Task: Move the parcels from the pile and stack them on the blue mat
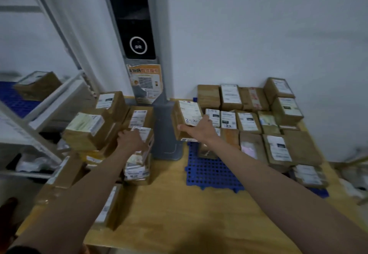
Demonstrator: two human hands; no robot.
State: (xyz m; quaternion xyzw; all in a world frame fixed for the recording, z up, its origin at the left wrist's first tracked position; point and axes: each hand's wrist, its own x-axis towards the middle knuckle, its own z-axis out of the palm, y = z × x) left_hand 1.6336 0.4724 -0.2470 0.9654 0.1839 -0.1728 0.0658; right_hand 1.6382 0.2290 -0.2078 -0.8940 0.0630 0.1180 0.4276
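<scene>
Here the right hand (199, 128) grips a parcel (187, 119) at frame centre above the blue mat (211, 172), while the left hand (130, 140) holds the leaning pile (137, 154), which may topple once released.

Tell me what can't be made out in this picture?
Head view only:
- Label text on the parcels: blurred, too small.
- Most of the blue mat: covered by parcels.
- Left hand fingertips: hidden behind the hand itself.
- Pile bottom: behind the left arm.
</scene>
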